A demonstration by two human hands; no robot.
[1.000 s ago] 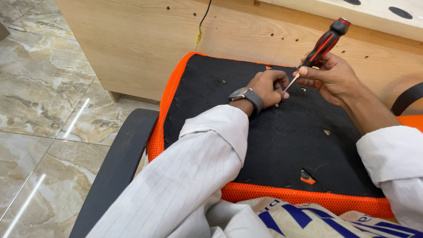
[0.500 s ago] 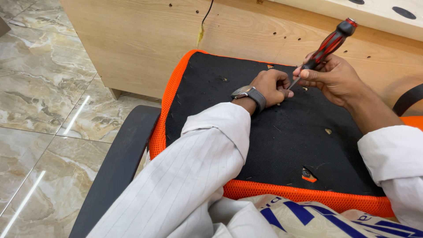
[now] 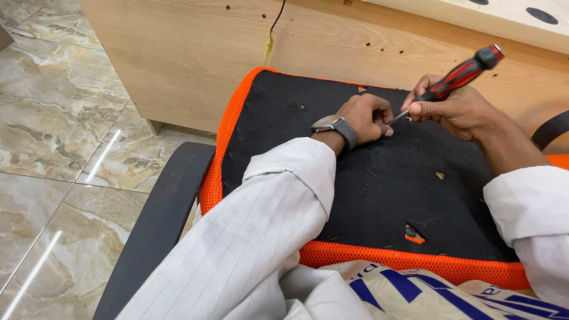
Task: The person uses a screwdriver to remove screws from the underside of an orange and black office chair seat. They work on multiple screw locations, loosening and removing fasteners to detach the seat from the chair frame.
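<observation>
while the right hand (image 3: 453,109) gripped the screwdriver (image 3: 456,77) upper right, the left hand (image 3: 364,118) lay curled shut on the black seat underside (image 3: 379,189), holding its tip steady. several holes looked unfilled, so much seemed left.

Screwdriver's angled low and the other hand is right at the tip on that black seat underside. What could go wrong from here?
1. The screwdriver leans steeply; its tip could slip sideways into the left hand curled right beside it.
2. A slip could also gouge the black fabric, already torn near the front edge.
3. The right hand grips low on the handle, probably limiting downward pressure.
</observation>
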